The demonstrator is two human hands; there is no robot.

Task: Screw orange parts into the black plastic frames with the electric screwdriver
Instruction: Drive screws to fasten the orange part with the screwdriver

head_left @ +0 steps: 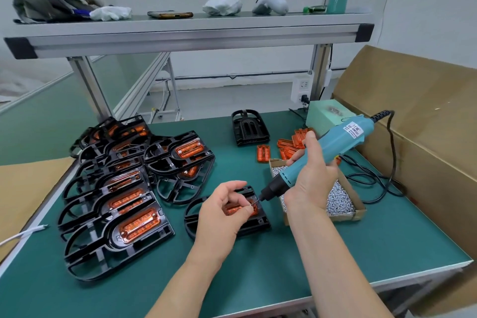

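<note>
Both forearms come in from the near edge. Left grip [222, 212]: fingers curled, thumb and forefinger pinching a small screw [251, 204]. Right grip [313, 181]: wrapped round the barrel of the electric screwdriver [335, 144].

Driver long axis is tilted. The cord end sits up and beyond the right grip, and the bit points down toward the left grip, its tip just beside the pinched screw.

Black frame [260, 222] lies flat on the tabletop [258, 279] directly under the left grip. Its long axis runs crosswise, rounded end out past the left grip and square end under the bit. Orange part [232, 208] is seated in the frame, mostly hidden by the left fingers.

Judgement: the screw goes onto the bit next. The left grip is nearer the hole.
</note>
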